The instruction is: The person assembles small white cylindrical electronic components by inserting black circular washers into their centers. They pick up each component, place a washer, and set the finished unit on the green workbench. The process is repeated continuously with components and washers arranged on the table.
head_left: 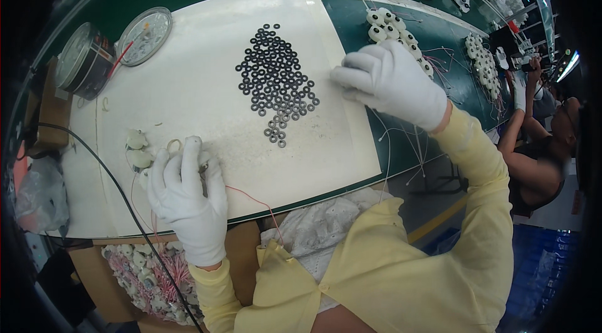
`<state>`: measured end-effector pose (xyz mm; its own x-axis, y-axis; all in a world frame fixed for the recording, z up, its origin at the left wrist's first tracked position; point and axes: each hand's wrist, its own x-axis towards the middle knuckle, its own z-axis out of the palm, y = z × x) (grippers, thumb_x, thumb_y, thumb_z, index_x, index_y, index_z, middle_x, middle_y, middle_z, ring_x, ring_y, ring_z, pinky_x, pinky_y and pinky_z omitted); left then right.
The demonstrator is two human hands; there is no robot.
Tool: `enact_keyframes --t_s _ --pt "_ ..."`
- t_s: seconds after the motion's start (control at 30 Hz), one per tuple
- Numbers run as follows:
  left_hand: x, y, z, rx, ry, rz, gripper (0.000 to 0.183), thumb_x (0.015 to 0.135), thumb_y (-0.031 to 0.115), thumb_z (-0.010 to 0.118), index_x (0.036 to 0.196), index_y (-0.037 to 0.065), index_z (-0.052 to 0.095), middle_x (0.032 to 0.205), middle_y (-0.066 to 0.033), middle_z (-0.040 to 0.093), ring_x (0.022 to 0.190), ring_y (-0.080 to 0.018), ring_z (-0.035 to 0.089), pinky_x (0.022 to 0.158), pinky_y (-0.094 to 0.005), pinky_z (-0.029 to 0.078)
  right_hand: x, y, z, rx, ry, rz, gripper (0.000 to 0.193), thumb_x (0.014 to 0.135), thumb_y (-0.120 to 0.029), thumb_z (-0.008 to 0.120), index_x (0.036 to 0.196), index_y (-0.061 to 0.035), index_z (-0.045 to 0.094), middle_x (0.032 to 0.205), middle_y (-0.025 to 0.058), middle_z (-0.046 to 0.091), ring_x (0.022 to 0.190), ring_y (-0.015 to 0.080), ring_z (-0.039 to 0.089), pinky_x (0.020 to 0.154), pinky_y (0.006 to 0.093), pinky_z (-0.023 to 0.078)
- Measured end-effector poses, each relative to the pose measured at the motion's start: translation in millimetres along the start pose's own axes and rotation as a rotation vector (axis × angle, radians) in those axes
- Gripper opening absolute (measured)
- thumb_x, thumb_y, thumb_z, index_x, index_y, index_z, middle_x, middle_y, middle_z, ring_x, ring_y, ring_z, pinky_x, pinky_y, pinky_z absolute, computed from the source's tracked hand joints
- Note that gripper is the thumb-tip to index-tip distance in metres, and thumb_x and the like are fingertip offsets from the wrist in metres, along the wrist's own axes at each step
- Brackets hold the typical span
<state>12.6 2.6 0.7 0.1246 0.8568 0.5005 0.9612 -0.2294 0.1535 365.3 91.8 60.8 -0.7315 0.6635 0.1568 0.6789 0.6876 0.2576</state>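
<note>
My left hand (188, 198), in a white glove, rests low on the white board with its fingers bent over a small part mostly hidden beneath them. A thin red wire (254, 198) runs from that hand toward my clothing. Beside its fingers lie small off-white round parts (139, 158). My right hand (392, 82), also gloved, hovers at the board's right edge. Its fingers are curled together and slightly blurred; whatever they hold, if anything, is hidden. Between my hands and farther back, many black rings (269, 73) lie spread in a single patch on the white board (200, 38).
White wired parts (392, 27) sit on the green surface at right, with another group (483, 66) beyond. A clear tub (86, 60) and a round dish (145, 37) with a red-handled brush stand far left. A box of wired parts (150, 276) is below. Another person (533, 157) works at right.
</note>
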Motion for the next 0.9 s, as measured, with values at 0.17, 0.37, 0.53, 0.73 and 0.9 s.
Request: enact_keyframes --t_s 0.17,0.37,0.53,0.73,0.9 --pt "2 1 0 0.017 0.042 0.014 0.041 0.089 0.018 0.079 0.129 0.013 0.071 0.114 -0.0075 0.07 0.122 -0.0365 0.061 0.105 -0.0501 0.045 12 32 19 -0.034 0.07 0.036 0.025 0.085 -0.026 0.078 0.107 -0.0167 0.072 0.098 0.0003 0.068 0.09 0.0219 0.067 0.08 0.0391 0.05" --pt "1 1 -2 0.007 -0.009 0.005 0.04 0.094 0.018 0.076 0.133 0.015 0.069 0.117 -0.0092 0.071 0.122 -0.0385 0.061 0.111 -0.0558 0.039 -2 56 -32 0.323 0.156 0.225 0.037 0.096 -0.039 0.069 0.118 -0.0104 0.077 0.112 0.0087 0.075 0.101 0.0242 0.072 0.089 0.0382 0.053" --pt "4 3 -10 -0.031 0.043 0.08 0.035 0.093 0.018 0.075 0.128 0.015 0.07 0.113 -0.006 0.071 0.123 -0.0366 0.061 0.114 -0.0558 0.037 -1 55 -72 0.722 0.438 0.408 0.068 0.109 -0.058 0.049 0.144 -0.0019 0.063 0.128 0.0142 0.074 0.117 0.0216 0.069 0.098 0.0366 0.052" --pt "21 46 -37 -0.284 0.172 0.353 0.04 0.08 0.034 0.082 0.118 0.025 0.071 0.107 0.0027 0.065 0.124 -0.0269 0.059 0.114 -0.0518 0.033 49 -58 -36 2.126 -0.136 0.448 0.097 0.1 -0.083 0.038 0.146 -0.0006 0.059 0.123 0.0108 0.071 0.105 0.0189 0.067 0.093 0.0313 0.051" --pt "31 55 -40 -0.262 0.201 0.311 0.045 0.079 0.037 0.08 0.121 0.024 0.071 0.11 0.0001 0.064 0.119 -0.0269 0.06 0.109 -0.0512 0.038 42 -84 -38 1.965 -0.613 0.497 0.077 0.105 -0.071 0.045 0.123 -0.0008 0.069 0.086 0.0044 0.065 0.071 0.0139 0.06 0.067 0.0267 0.049"
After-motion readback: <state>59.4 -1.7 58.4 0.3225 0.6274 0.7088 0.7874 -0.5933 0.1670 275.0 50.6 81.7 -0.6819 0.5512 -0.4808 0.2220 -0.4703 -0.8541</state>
